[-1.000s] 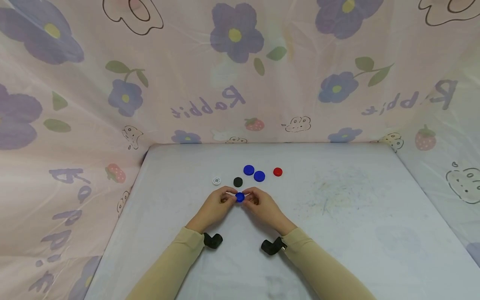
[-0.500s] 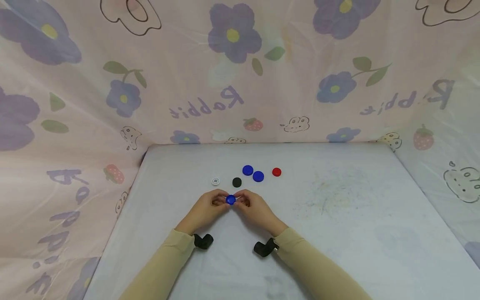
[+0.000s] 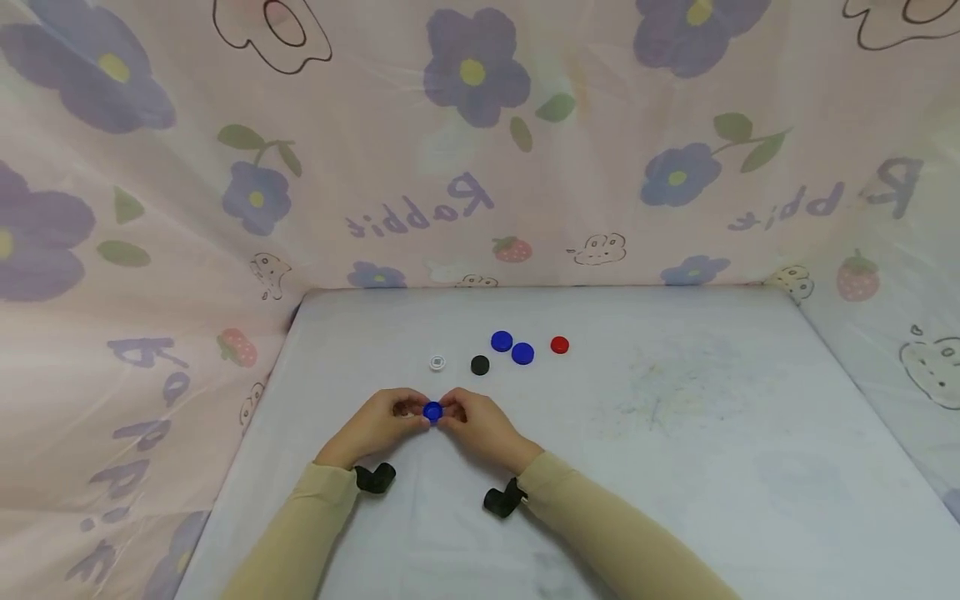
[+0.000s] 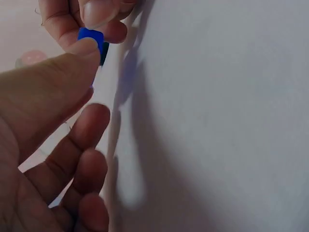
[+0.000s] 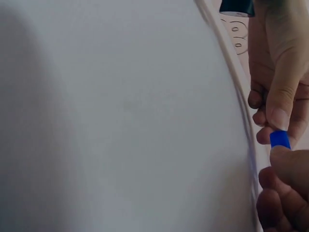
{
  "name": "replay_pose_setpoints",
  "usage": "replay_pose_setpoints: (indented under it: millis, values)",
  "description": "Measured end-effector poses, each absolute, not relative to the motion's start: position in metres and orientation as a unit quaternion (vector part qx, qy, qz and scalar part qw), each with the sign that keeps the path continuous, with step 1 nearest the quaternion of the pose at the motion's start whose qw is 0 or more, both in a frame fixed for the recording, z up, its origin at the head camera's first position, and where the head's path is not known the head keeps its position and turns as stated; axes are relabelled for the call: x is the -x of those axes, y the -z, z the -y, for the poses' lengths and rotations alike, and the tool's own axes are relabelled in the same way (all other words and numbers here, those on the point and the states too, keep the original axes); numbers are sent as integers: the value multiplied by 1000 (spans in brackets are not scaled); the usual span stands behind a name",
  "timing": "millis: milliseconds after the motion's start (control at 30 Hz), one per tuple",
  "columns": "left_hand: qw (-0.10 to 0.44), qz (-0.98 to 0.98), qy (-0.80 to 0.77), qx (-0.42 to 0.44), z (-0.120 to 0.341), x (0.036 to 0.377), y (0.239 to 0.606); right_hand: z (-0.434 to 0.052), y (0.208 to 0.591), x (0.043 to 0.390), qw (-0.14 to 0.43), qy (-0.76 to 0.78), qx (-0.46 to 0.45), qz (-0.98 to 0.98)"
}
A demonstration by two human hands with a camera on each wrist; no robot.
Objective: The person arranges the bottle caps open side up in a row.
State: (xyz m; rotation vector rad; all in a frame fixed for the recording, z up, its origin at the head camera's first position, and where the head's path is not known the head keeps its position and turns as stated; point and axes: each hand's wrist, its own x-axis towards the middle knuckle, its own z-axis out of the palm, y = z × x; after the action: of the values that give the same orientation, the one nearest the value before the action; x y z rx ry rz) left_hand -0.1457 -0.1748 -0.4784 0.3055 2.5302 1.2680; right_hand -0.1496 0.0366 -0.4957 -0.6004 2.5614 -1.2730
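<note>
A small blue bottle cap (image 3: 432, 412), its hollow side facing up toward the head camera, is held between both hands. My left hand (image 3: 381, 425) pinches its left edge with thumb and fingertips. From the right, my right hand (image 3: 480, 423) pinches the opposite edge. In the left wrist view the blue cap (image 4: 91, 37) shows partly behind the left thumb, the right fingertips just above it. The right wrist view has the cap (image 5: 280, 138) between the two thumb tips. The remaining fingers of both hands are bent.
Beyond the hands on the white table (image 3: 675, 500) lie a white cap (image 3: 437, 362), a black cap (image 3: 480, 365), two larger blue caps (image 3: 502, 341) close together and a red cap (image 3: 559, 344). A flower-printed cloth (image 3: 555, 183) rises behind the table and at both sides.
Both hands have moved together to the left and slightly nearer the body, carrying the blue bottle cap. Its hollow side now faces up more plainly. The other caps stay where they lay.
</note>
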Motion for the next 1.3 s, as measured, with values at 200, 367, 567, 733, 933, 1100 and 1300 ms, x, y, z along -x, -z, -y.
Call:
replay_pose_setpoints:
  millis: [200, 367, 567, 733, 933, 1100, 1300]
  values:
    - [113, -897, -412, -111, 179, 145, 481, -29, 495, 150, 99, 397, 208, -888]
    - [104, -908, -389, -117, 182, 145, 486, -26, 498, 152, 108, 379, 206, -896]
    - [128, -904, -392, -112, 184, 146, 486, -26, 499, 153, 115, 375, 205, -897]
    - [137, -903, -392, -112, 185, 146, 483, -26, 498, 152, 112, 374, 209, -897]
    - [133, -902, -397, -108, 185, 147, 485, -27, 497, 151, 100, 374, 206, -899]
    - [126, -902, -401, -100, 185, 148, 488, -27, 498, 151, 91, 378, 204, -899]
    - [135, -898, -410, -88, 185, 147, 486, -26, 498, 151, 90, 382, 203, -897]
